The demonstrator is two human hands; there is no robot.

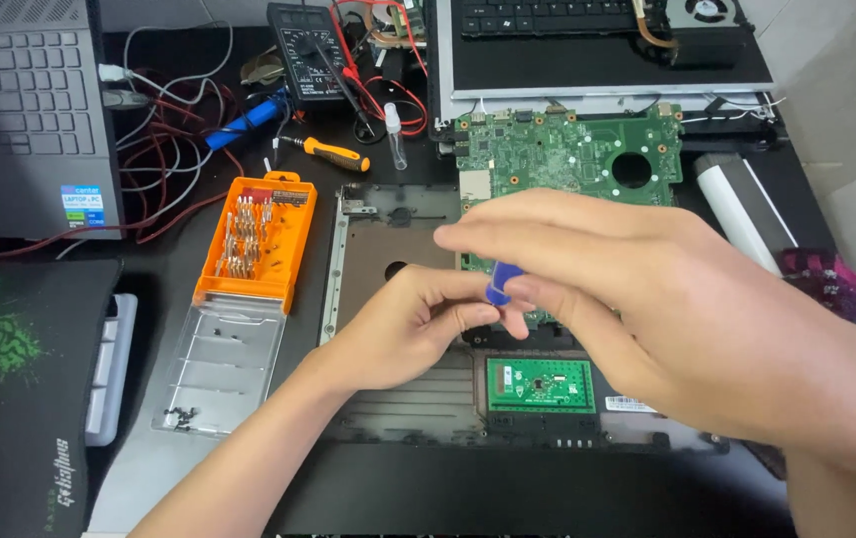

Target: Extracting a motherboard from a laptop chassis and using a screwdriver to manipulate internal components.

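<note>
Dark counter (pixel 199 478) is crowded with repair gear. One orange bit case (pixel 257 239) lies open, filled with rows of metal bits, its clear lid (pixel 221 361) holding a few loose screws. One opened laptop chassis (pixel 388 249) carries a green motherboard (pixel 568 149). Above it, a blue-handled tool (pixel 501 283) is pinched by the right hand (pixel 667 299) and steadied by the closed fingers of the left hand (pixel 403 324). Little free room is left at the edges.

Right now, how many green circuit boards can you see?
2. The big green board lies in the opened laptop shell, partly under both hands. The small green board sits lower down, near the shell's front edge. More may be hidden under the hands.
</note>
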